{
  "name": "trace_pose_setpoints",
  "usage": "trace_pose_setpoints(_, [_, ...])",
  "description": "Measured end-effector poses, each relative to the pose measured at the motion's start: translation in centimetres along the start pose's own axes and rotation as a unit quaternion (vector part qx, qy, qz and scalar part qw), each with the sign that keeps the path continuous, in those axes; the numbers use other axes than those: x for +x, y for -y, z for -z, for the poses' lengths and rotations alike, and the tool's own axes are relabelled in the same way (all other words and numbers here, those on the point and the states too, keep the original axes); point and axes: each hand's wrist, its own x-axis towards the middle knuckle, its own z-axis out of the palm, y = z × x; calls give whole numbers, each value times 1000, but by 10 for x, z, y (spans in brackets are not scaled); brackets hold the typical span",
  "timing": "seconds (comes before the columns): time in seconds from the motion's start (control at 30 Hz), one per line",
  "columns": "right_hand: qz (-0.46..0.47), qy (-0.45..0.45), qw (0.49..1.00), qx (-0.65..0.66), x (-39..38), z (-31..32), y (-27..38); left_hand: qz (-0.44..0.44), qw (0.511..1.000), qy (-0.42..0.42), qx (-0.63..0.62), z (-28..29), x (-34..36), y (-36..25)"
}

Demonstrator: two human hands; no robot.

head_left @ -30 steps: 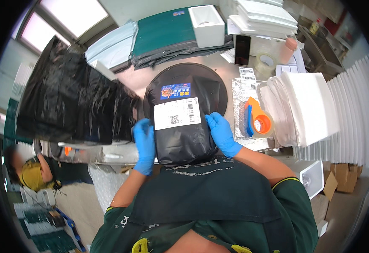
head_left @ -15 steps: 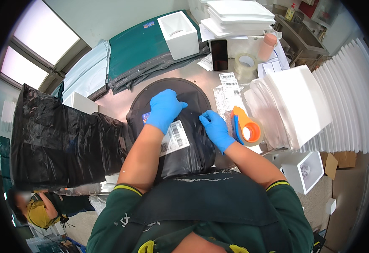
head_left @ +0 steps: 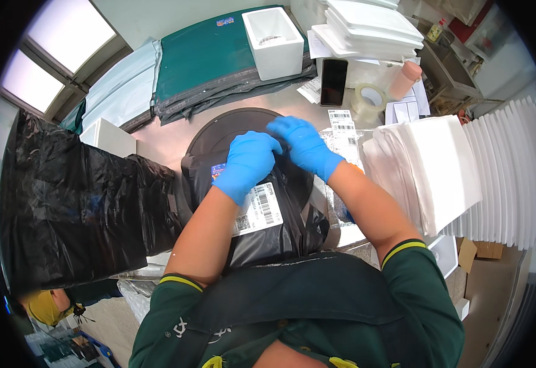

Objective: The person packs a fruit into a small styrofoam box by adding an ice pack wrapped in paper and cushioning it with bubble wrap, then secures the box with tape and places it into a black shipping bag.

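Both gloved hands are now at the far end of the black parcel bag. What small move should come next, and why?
Probably press the far flap flat and run the fingers along it. The left hand and right hand both rest on the far end of the black parcel bag, where the plastic looks bunched. The white shipping label already lies on the bag, nearer the person.

foam stack [head_left: 440,172] crowds right side

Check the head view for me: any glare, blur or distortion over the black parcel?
Head view: sharp, evenly lit; windows blown out upper left; soft sheen on the black parcel and metal table; fisheye bends the foam sheets at the rim.
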Motion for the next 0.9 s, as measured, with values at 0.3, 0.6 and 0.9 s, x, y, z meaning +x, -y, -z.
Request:
trace_pose_setpoints(0.3, [-192,272,942,48,-82,7,48,75,997,28,1,4,1,-5])
trace_pose_setpoints(0.6, [-334,222,911,-97,-190,117,44,48,997,52,20,7,5,-8])
trace_pose_setpoints(0.9, [-483,-196,738,429,-160,109,11,4,1000,16,15,4,-1,-6])
